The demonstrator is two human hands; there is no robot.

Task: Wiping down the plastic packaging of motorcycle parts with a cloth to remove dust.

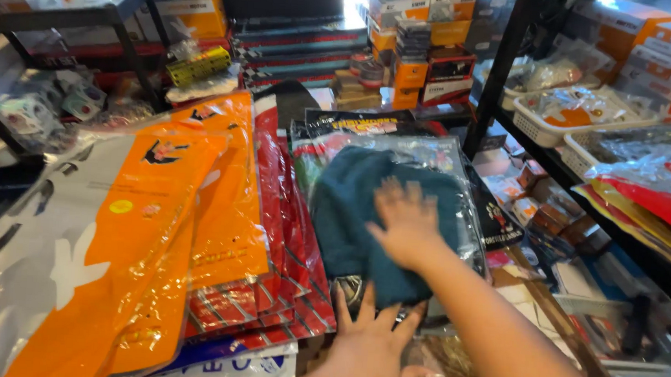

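My right hand (405,223) lies flat, fingers spread, on a dark teal cloth (354,205) that covers a clear plastic packet (440,152) in the middle of the pile. My left hand (369,344) rests palm down just below the cloth's near edge, fingers apart, its fingertips touching the cloth's lower hem. Neither hand grips anything. The cloth hides most of the packet beneath it.
Stacked orange and silver flat packets (135,237) and red packets (285,232) lie to the left. A black metal shelf upright (495,74) stands at right, with white baskets (548,129) and bagged goods on its shelves. Small boxes (412,56) are stacked behind.
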